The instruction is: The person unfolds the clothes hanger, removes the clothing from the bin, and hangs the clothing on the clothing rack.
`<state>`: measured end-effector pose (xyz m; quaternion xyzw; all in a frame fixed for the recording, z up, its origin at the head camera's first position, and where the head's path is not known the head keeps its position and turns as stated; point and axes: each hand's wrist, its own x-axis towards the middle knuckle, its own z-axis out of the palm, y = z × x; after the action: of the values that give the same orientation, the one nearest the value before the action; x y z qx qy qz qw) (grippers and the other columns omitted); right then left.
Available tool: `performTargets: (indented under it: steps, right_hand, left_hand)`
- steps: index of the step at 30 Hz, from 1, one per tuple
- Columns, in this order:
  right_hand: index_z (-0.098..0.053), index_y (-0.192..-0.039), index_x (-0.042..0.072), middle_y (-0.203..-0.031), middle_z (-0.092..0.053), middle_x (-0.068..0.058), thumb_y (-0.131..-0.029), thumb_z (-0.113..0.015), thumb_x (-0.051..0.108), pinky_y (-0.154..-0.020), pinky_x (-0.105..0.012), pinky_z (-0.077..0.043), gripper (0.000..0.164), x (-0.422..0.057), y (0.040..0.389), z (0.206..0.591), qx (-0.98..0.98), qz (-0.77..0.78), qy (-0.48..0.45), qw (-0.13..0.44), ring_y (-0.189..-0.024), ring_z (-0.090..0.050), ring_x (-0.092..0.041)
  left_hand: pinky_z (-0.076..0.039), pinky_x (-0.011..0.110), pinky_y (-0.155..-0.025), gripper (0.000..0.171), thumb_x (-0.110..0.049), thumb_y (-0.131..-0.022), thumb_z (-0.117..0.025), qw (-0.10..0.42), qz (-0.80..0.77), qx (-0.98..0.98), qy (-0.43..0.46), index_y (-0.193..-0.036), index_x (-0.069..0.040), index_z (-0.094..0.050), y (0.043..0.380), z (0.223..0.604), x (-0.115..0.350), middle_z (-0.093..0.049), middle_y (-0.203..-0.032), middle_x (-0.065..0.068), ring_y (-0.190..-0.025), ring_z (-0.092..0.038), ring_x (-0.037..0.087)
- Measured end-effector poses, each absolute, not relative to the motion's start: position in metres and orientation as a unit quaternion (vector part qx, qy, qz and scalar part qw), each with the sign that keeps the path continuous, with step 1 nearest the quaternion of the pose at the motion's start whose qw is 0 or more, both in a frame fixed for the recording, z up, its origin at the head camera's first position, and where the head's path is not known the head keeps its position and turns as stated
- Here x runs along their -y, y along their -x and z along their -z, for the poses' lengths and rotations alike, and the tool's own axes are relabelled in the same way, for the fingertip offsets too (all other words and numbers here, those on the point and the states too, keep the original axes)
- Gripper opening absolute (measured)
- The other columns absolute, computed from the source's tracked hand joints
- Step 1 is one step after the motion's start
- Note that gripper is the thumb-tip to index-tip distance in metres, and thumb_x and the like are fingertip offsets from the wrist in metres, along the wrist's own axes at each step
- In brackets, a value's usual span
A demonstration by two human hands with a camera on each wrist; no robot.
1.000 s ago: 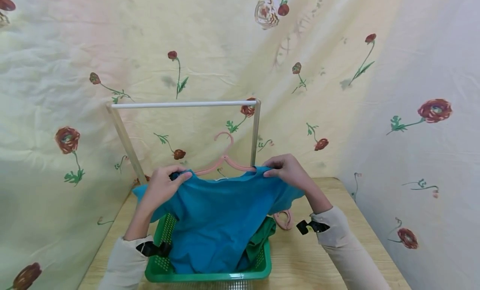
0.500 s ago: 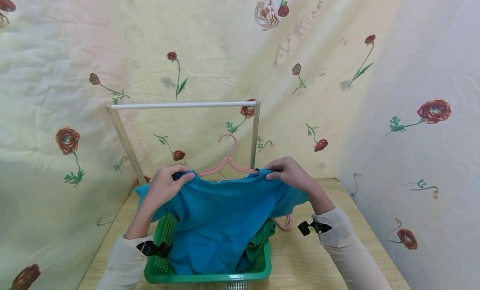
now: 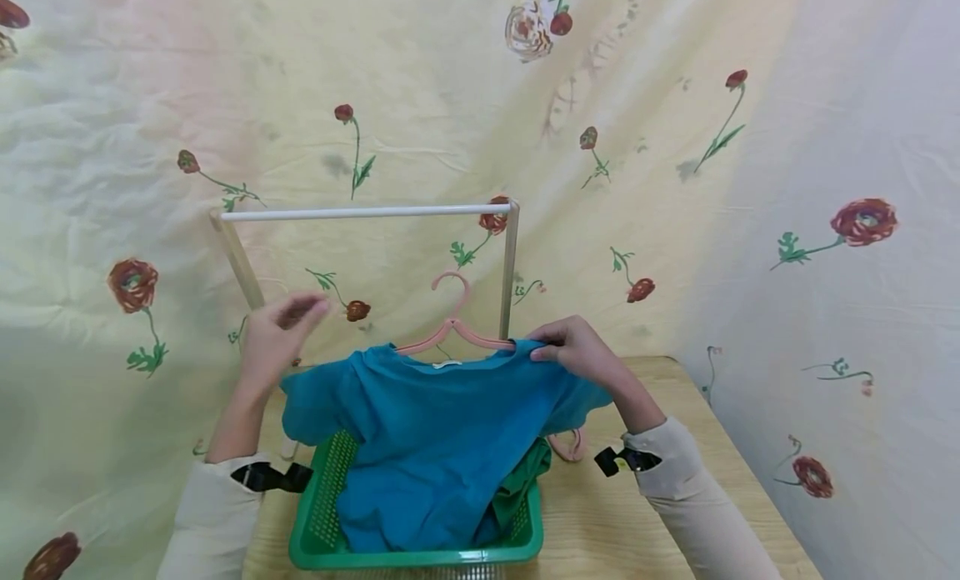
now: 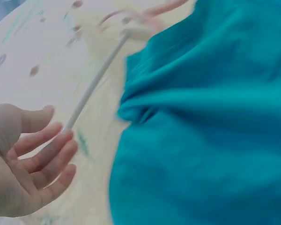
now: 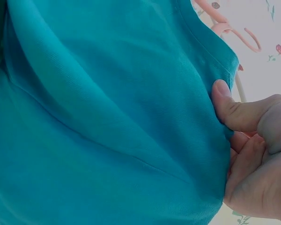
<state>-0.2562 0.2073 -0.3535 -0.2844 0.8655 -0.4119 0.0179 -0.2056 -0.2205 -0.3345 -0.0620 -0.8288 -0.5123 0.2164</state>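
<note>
A blue T-shirt point(image 3: 442, 430) is spread over a pink clothes hanger point(image 3: 453, 322), whose hook and upper arms show above the neckline; the rest is hidden inside. My right hand point(image 3: 573, 347) pinches the shirt at its right shoulder, thumb in front, as the right wrist view shows with the thumb point(image 5: 239, 110) on the cloth. To the left of the shirt, my left hand point(image 3: 273, 338) is raised and apart from it. Its loosely bent fingers point(image 4: 51, 164) hold nothing in the left wrist view. The shirt's lower part hangs into a green basket point(image 3: 420, 557).
Behind the shirt stands a rack with a white bar point(image 3: 367, 212) and two upright posts. Dark green cloth point(image 3: 517, 484) lies in the basket. Another pink hanger point(image 3: 567, 445) lies on the wooden table point(image 3: 637, 497) to the right. Flowered fabric point(image 3: 660, 180) surrounds the table.
My left hand has let go of the shirt's left shoulder and moved up and to the left. The right hand keeps its pinch, and the shirt's left sleeve now hangs free.
</note>
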Motion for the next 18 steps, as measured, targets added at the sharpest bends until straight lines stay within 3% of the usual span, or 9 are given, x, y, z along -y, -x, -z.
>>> performTargets:
  steps: [3,7,10,14,16,18]
  right_hand:
    - [-0.074,-0.118,-0.001,-0.110,-0.076,-0.017,-0.099,-0.064,0.004,-0.090,-0.046,-0.060,0.022,-0.207,0.256,0.354,-0.865,0.414,0.283,0.017,-0.094,-0.073,-0.024]
    - [-0.074,-0.118,-0.001,-0.110,-0.076,-0.017,-0.099,-0.064,0.005,-0.090,-0.047,-0.060,0.022,-0.206,0.256,0.354,-0.865,0.414,0.284,0.013,-0.095,-0.073,-0.025]
    - [-0.074,-0.118,-0.001,-0.111,-0.076,-0.018,-0.099,-0.064,0.005,-0.090,-0.047,-0.060,0.023,-0.206,0.256,0.355,-0.864,0.414,0.285,0.008,-0.096,-0.073,-0.026]
    - [-0.074,-0.118,-0.001,-0.111,-0.076,-0.017,-0.099,-0.064,0.005,-0.090,-0.047,-0.060,0.022,-0.206,0.256,0.356,-0.867,0.409,0.285,0.006,-0.095,-0.073,-0.025]
    - [-0.074,-0.118,-0.001,-0.110,-0.076,-0.017,-0.099,-0.064,0.004,-0.091,-0.047,-0.060,0.022,-0.206,0.255,0.356,-0.868,0.407,0.283,0.007,-0.094,-0.073,-0.024]
    - [-0.074,-0.118,-0.001,-0.110,-0.076,-0.017,-0.099,-0.064,0.004,-0.091,-0.047,-0.060,0.022,-0.207,0.254,0.356,-0.869,0.406,0.281,0.008,-0.094,-0.073,-0.023]
  left_hand:
    - [-0.052,0.008,-0.080,0.043,-0.035,-0.098,-0.068,0.240,0.583,0.776,0.007,-0.130,-0.006,-0.066,0.208,0.327,0.243,-0.069,-0.100,-0.019,-0.096,-0.064,0.001]
    - [-0.055,0.009,-0.076,0.036,-0.028,-0.096,-0.071,0.244,0.693,0.675,-0.062,-0.127,-0.011,-0.067,0.218,0.320,0.275,-0.066,-0.102,-0.011,-0.094,-0.063,0.004]
    - [-0.054,0.008,-0.074,0.030,-0.022,-0.098,-0.068,0.247,0.730,0.629,-0.102,-0.127,-0.017,-0.065,0.227,0.318,0.297,-0.058,-0.106,-0.008,-0.096,-0.059,0.004]
    - [-0.053,0.006,-0.074,0.034,-0.018,-0.102,-0.061,0.242,0.737,0.619,-0.126,-0.136,-0.019,-0.059,0.239,0.322,0.319,-0.053,-0.108,-0.011,-0.100,-0.053,0.001]
    - [-0.053,0.007,-0.083,0.043,-0.020,-0.103,-0.059,0.216,0.738,0.630,-0.111,-0.146,-0.017,-0.053,0.244,0.327,0.329,-0.053,-0.111,-0.013,-0.104,-0.052,0.000]
    - [-0.049,0.014,-0.103,0.053,-0.022,-0.104,-0.057,0.180,0.736,0.647,-0.081,-0.155,-0.017,-0.043,0.248,0.333,0.338,-0.054,-0.115,-0.016,-0.115,-0.052,0.003]
